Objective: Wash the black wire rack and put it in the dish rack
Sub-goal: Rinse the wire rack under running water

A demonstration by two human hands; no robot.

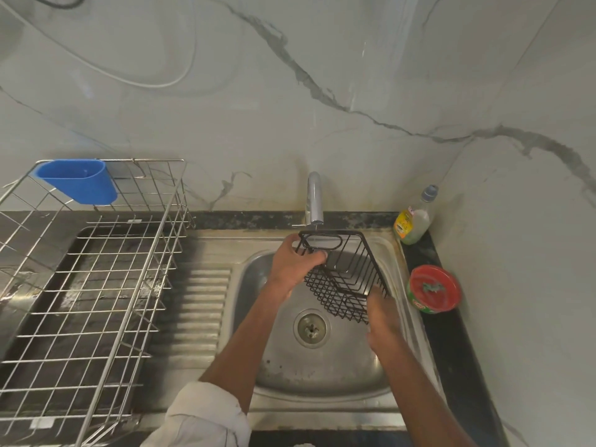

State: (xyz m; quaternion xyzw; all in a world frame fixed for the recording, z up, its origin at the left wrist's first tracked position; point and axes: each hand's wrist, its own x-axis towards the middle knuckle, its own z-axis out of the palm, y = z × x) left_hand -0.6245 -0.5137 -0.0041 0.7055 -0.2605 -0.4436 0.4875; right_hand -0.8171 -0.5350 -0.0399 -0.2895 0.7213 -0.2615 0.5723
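Note:
The black wire rack [350, 269] is held tilted over the steel sink [325, 375], just below the tap [314, 198]. My left hand [295, 264] grips the rack's upper left end, fingers curled around the wires. My right hand [382, 312] is blurred and presses against the rack's lower right corner; whether its fingers close around the wires I cannot tell. The silver dish rack [96, 269] stands on the counter at the left, with nothing in it but a blue cup holder [79, 180] hung on its back rim.
A dish soap bottle [414, 217] stands at the sink's back right corner. A red and green round tub [433, 288] sits on the dark counter to the right. The ribbed drainboard [200, 304] lies between sink and dish rack. A marble wall rises behind.

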